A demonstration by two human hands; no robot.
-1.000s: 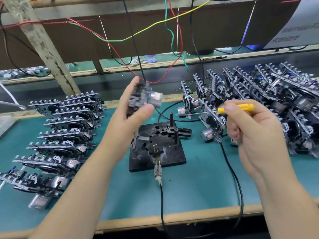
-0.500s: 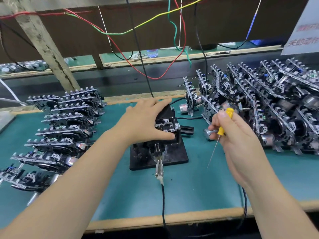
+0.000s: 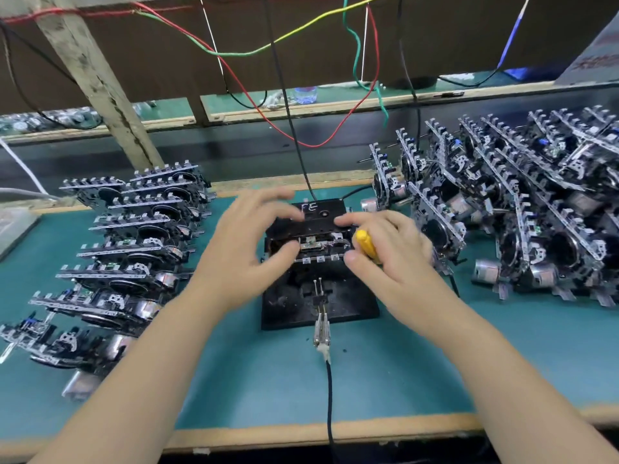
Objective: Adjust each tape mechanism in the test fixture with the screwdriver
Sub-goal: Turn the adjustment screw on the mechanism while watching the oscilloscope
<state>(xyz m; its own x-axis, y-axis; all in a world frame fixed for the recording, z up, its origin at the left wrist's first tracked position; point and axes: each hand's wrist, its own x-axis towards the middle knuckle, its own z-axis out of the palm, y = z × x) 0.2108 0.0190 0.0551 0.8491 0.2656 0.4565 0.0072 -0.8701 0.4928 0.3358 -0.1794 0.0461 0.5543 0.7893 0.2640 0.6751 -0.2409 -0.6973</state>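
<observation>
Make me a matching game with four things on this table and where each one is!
Things:
1. screwdriver
2. tape mechanism
3. neat rows of mechanisms
4. jumbled pile of mechanisms

Places:
A. on the left side of the table
B. on the black test fixture in the middle
C. on the right side of the table
D. tucked in the right hand

Pairs: 1-D, 2-B, 3-A, 4-C. The left hand touches the mechanism on the fixture too.
</observation>
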